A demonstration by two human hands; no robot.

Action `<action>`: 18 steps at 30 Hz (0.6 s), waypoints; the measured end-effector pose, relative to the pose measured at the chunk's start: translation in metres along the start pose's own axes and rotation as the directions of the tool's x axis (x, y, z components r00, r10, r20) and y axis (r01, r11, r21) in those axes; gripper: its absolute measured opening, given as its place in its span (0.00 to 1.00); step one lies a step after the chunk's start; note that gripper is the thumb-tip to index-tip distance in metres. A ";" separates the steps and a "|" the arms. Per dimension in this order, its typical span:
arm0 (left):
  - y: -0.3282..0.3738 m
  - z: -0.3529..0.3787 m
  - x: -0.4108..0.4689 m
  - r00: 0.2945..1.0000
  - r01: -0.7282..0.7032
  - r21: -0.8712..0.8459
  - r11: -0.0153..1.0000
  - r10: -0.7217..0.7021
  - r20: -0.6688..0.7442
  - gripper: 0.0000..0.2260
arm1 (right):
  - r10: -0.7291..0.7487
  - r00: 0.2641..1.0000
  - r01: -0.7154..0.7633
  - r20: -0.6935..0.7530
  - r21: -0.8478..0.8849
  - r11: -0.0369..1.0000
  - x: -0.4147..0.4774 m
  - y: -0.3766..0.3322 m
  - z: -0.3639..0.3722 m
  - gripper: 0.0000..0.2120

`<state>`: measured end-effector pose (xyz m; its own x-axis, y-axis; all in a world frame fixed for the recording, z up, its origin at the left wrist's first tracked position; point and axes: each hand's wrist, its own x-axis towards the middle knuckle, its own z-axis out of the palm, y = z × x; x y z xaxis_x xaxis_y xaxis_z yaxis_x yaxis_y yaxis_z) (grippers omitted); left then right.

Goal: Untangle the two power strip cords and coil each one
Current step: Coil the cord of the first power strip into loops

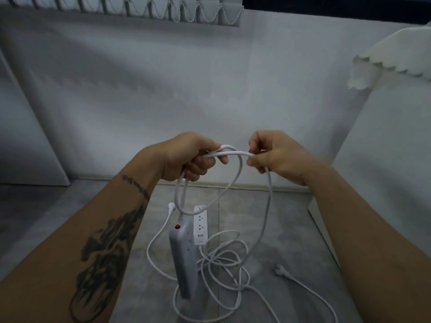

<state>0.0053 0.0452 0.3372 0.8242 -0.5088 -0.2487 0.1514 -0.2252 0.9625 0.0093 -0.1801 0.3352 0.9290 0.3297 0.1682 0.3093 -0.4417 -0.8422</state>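
Note:
My left hand (191,157) grips loops of a white cord (235,178) held up in front of me. My right hand (275,155) pinches the same cord a little to the right, where it bends and drops to the floor. One loop hangs below my left hand. Under it a grey power strip with a red switch (184,257) hangs or stands on end. A smaller white power strip (200,224) lies beside it on the floor. Loose white cord (224,264) is heaped in overlapping loops to the right. A plug (278,269) lies further right, another plug (171,205) near the strips.
Grey tiled floor (291,229) runs to a white wall (186,89). A white cabinet or table with a scalloped cloth (384,66) stands at the right. Another white panel (23,136) is at the left. Vertical blinds hang at the top.

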 end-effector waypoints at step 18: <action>0.028 -0.037 -0.033 0.974 -0.211 -0.154 0.965 0.193 -0.123 0.17 | 0.303 0.865 -0.399 -0.400 -0.184 0.898 -0.008 0.166 0.047 0.13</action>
<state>0.0028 0.0863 0.3758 0.8984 -0.4370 -0.0430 0.0565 0.0179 0.9982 0.0441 -0.2167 0.1698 0.9787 -0.1818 0.0952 -0.0558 -0.6820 -0.7292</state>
